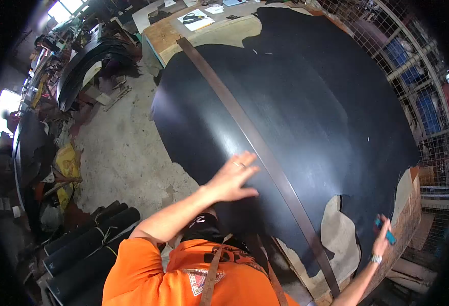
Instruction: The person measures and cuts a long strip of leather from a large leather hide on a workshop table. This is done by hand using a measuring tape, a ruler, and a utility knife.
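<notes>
A large hide of black leather (296, 117) covers most of the worktable. Lying diagonally across it is a long brown straightedge (229, 102), whose near end reaches past the leather at the table's front edge. My left hand (234, 178), a ring on one finger, is over the leather with fingers spread and nothing in them; its fingertips are just left of the straightedge. At the hide's right edge, my right hand (381, 242) is closed around a small teal-handled tool (390, 237). Its working end is too small to make out.
Scissors (190, 19) lie on white paper at the table's far end. A wire mesh rack (413, 76) borders the right side. Rolled black leather (87, 255) is stacked on the floor at lower left. More hides (89, 64) hang at far left.
</notes>
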Demonstrator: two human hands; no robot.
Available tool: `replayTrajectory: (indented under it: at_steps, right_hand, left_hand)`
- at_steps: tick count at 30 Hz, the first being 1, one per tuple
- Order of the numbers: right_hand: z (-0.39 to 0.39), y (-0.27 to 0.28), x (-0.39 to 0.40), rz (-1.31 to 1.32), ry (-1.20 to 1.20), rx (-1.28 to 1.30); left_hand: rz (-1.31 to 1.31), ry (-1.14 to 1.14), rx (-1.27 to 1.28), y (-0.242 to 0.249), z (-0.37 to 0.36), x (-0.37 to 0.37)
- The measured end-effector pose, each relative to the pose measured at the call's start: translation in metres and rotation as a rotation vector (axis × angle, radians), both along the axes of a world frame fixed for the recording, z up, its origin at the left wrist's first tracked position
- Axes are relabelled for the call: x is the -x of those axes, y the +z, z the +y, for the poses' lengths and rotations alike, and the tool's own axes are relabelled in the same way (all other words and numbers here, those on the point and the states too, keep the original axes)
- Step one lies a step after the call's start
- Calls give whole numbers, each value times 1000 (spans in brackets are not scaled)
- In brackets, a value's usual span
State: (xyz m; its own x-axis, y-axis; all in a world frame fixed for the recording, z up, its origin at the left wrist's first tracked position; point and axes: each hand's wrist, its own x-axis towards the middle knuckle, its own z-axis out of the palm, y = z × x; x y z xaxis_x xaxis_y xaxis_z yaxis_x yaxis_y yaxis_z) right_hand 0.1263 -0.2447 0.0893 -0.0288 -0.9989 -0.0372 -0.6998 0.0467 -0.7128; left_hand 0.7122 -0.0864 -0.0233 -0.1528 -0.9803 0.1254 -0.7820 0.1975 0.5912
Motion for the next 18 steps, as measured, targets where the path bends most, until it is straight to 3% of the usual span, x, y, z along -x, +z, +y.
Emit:
replayTrajectory:
  at_steps: [5,10,12,14,18]
  right_hand:
    - [-70,12,-319,-120,474,-26]
    - [-155,-27,-640,-276,892,-35]
    - [-188,-63,-748,-357,933,-98]
    - [-215,-93,-831,-179,968,21]
    - [-237,-121,-911,-142,965,43]
  left_hand:
    - [-136,435,31,-12,-79,-190]
    - [-283,604,216,-52,-188,-353]
    - [-329,625,211,-60,-204,-377]
    - [-340,613,197,-56,-206,-381]
    - [-289,606,262,-59,-205,-383]
